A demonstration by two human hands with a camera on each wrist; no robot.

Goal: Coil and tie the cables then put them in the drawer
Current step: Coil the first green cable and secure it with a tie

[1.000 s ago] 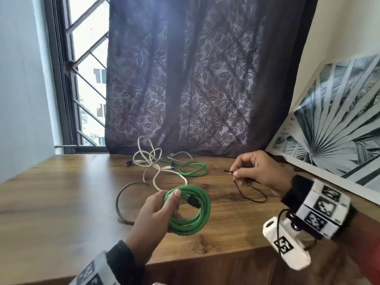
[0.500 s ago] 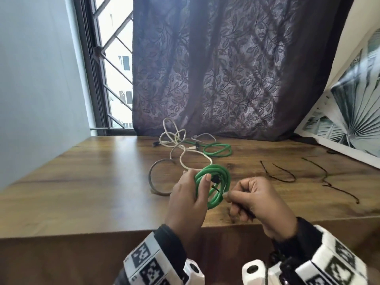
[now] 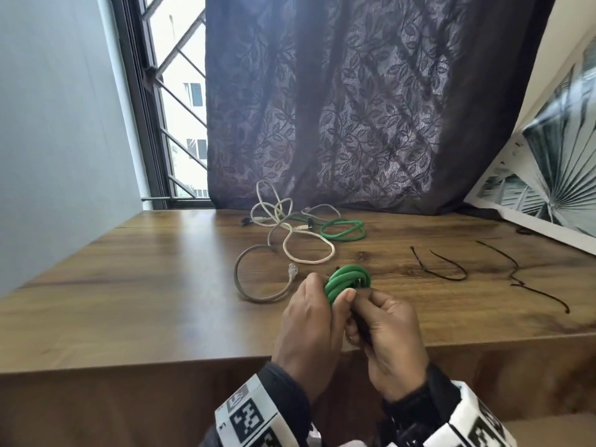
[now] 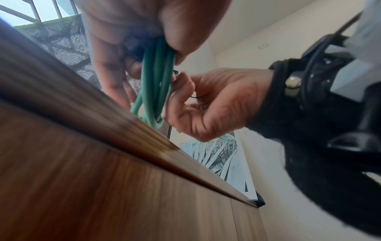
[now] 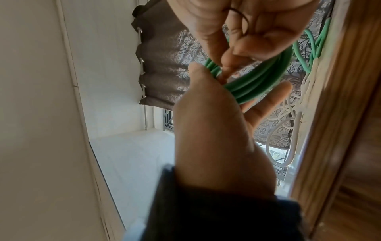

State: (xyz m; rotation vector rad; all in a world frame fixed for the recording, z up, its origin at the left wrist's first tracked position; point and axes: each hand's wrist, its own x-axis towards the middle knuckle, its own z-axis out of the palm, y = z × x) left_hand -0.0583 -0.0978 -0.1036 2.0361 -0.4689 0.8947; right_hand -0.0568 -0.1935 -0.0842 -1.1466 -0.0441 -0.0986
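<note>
A coiled green cable (image 3: 347, 278) is held just above the front of the wooden table (image 3: 129, 301). My left hand (image 3: 325, 295) grips the coil, thumb over its near side; the same coil (image 4: 158, 81) hangs from that hand in the left wrist view. My right hand (image 3: 361, 304) is pressed against the coil's near side, fingers curled and pinching a thin black tie wire (image 5: 244, 16). The wire (image 4: 195, 97) loops across the right palm. In the right wrist view the right fingertips (image 5: 226, 68) meet the coil (image 5: 257, 84).
Loose on the table behind lie a white cable (image 3: 306, 250), a grey cable (image 3: 254, 295) and a second green cable (image 3: 343, 229). Two more black tie wires (image 3: 442, 269) (image 3: 532, 279) lie to the right. A leaf picture (image 3: 548, 188) leans at the back right.
My right hand picked a black tie off the table and came left to the coil. My left hand drew the coil nearer the table's front edge; both hands now meet.
</note>
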